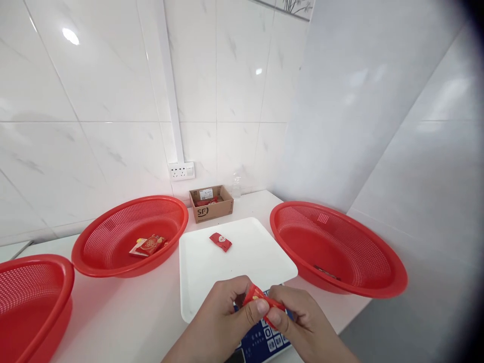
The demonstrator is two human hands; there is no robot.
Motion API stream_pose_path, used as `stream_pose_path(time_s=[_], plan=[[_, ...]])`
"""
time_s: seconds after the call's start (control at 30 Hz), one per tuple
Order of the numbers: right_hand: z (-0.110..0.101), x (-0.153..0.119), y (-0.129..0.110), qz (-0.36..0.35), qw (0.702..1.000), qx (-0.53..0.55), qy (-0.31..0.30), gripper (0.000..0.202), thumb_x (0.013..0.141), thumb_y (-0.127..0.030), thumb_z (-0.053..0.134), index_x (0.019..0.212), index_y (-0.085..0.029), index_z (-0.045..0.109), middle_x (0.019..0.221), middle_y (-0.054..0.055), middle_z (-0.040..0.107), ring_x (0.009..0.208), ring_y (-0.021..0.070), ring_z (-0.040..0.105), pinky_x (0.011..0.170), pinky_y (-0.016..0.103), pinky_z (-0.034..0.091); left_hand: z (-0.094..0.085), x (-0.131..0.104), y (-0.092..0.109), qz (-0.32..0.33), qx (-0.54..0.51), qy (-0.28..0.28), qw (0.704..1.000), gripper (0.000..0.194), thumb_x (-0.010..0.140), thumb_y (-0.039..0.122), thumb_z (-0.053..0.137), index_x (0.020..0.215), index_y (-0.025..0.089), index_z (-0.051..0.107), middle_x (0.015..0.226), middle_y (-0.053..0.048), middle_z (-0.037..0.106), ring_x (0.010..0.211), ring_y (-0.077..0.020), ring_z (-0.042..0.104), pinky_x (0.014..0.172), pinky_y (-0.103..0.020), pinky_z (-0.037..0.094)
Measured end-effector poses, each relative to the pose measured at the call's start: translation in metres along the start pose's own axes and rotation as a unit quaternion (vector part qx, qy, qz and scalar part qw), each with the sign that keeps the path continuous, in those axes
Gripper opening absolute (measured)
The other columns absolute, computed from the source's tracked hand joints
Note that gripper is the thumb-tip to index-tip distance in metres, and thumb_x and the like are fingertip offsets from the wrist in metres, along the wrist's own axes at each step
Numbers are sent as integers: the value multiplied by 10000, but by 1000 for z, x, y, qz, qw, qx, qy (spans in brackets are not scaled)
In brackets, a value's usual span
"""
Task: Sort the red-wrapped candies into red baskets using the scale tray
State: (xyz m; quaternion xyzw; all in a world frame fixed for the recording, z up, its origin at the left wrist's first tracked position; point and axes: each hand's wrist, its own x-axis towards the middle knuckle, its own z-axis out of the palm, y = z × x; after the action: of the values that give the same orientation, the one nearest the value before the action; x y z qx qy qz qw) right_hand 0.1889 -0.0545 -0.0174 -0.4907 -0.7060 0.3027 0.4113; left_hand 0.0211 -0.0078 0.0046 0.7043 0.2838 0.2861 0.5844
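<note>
Between my two hands, low in the head view, is a small red packet (256,293). My left hand (231,308) pinches its left part between thumb and fingers. On the right side of the packet, my right hand (298,311) has its thumb and curled fingers closed. Below the hands lies a dark blue scale panel (254,342) with white keys, partly hidden by them. A white tray (200,267) extends behind, and one red packet (221,241) with a pale round label lies on it.
Red perforated baskets stand at the left front (56,307), the left (128,269) holding red and pale packets (151,245), and the right (385,267) holding a thin dark item. Behind the tray, a cardboard box (215,210) contains red packets, near a wall socket (182,171).
</note>
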Motion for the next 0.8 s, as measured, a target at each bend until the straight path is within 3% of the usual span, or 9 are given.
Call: stream_pose_path(time_s=[0.17,0.37,0.8], plan=[[-2,-3,-5,-12,1000,20,-3,434,882,-523,416,601,-192,414,564,-42,398,535,96,349,497,229,267,2,-2,3,11,-6,0,1000,411,812,543,534,671,157,513,631,21,470,623,-115,412,600,-233,338],[-6,-3,-11,34,996,69,-35,474,879,-568,394,725,-176,611,654,8,564,613,130,482,563,242,345,6,2,-1,-7,-35,-14,999,480,809,620,466,662,165,496,610,9,496,607,-117,446,598,-236,352],[-4,-5,-10,19,999,32,-12,489,867,-586,404,667,-178,583,619,1,524,600,130,466,558,233,372,6,0,1,2,-8,20,1000,443,831,576,468,686,158,501,626,14,480,621,-117,421,604,-238,329]])
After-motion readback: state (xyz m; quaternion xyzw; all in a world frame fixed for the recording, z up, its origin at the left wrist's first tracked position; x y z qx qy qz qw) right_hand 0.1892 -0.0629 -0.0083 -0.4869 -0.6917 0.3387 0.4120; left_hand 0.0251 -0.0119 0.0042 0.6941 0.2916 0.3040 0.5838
